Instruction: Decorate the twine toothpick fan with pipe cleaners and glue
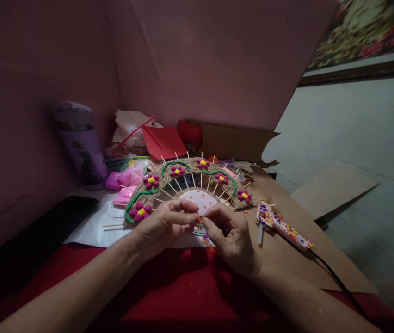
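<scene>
My left hand (169, 219) and my right hand (232, 236) meet in front of me, each closed in a pinch on a thin orange cord (210, 245). A small purple bead (206, 236) shows on or against the cord below the fingertips; the fingers partly hide the pinched end. Just behind my hands stands a fan-shaped craft piece (193, 166) of woven twine on thin sticks. It carries magenta flowers with yellow centres and green wavy strands. At its base is a pale half-round (197, 200) with orange dots.
A flower-patterned glue gun (283, 226) with a black cable lies on cardboard (322, 263) to the right. A purple tumbler (82, 148) stands at the left, near a dark flat object (44, 231). Pink bags (131, 175) and red paper (164, 142) sit behind. Red cloth (169, 286) covers the front.
</scene>
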The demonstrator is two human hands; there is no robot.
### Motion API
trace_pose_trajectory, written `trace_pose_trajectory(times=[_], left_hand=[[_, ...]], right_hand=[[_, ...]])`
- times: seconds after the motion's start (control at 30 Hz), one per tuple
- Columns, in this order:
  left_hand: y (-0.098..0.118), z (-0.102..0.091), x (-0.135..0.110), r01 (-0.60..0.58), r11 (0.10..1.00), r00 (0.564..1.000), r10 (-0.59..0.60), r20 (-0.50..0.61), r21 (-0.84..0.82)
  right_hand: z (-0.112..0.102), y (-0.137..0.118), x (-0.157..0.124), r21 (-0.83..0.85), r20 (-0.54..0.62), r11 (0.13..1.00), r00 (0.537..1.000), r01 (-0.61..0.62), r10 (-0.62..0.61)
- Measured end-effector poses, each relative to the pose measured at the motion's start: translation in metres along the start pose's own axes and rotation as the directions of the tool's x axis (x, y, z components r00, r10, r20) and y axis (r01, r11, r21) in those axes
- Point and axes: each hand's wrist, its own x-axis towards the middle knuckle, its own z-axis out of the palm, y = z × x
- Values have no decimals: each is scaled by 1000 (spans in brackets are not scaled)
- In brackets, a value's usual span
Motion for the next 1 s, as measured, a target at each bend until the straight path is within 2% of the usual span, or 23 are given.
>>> trace_pose_trajectory(times=[0.2, 0.47, 0.7, 1.0], left_hand=[[2, 2, 0, 5, 1000, 999, -5, -32, -5], [1, 1, -1, 1, 1000, 999, -1, -41, 13], [1, 1, 0, -2, 1000, 999, 3, -36, 5], [2, 3, -1, 0, 1000, 998, -1, -63, -5]], right_hand=[[2, 2, 1, 34, -11, 999, 1000, -11, 11], [3, 2, 0, -18, -26, 1000, 1000, 17, -17], [2, 2, -1, 8, 22, 1000, 1000, -14, 14], [3, 2, 0, 3, -4, 1000, 1000, 3, -3]])
